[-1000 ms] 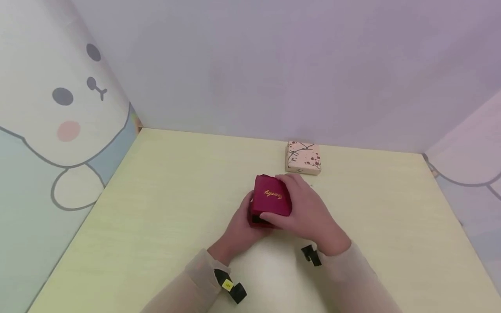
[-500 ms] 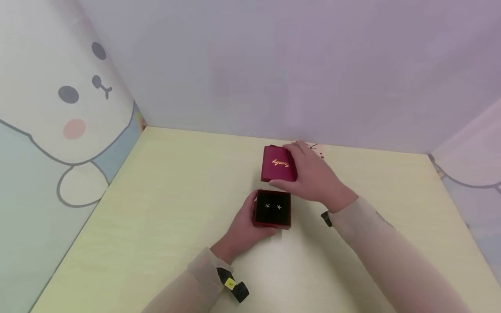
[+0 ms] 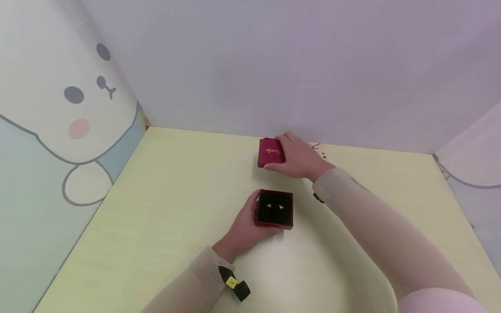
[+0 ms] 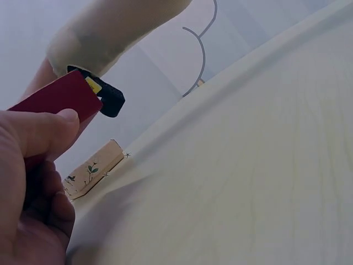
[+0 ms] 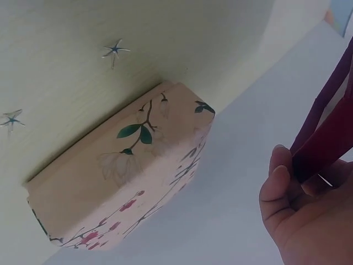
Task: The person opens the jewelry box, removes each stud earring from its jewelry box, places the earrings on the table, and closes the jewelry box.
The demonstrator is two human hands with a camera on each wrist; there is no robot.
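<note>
above a pale tabletop (image 3: 176, 195), a small red jewelry box is seen in two parts. the box base (image 3: 285, 226), at the near middle, is gripped by the left hand (image 3: 244, 226), its thumb laid along the near wall and its fingers wrapped round the left side. inside, a pair of star-shaped studs (image 3: 281, 207) is set on a black insert (image 3: 275, 214). farther off, toward the back edge, the crimson lid (image 3: 270, 152), marked in gold script, is pinched from the right by the right hand (image 3: 299, 158), with the thumb on the near edge and the fingers over the far one; whether the tabletop is touched by the lid cannot be told. a flower-printed box (image 5: 124, 171) is partly hidden behind that hand in the head view, and in the right wrist view two star-shaped pieces (image 5: 116, 50) are shown lying near it. the red parts are judged to be light and fairly stiff, likely cardboard, with walls that could be dented by a hard squeeze. both are best held by opposite side walls, gently, with the base kept level and fingers kept off the insert, since the tiny studs look delicate and might easily be knocked loose.
</note>
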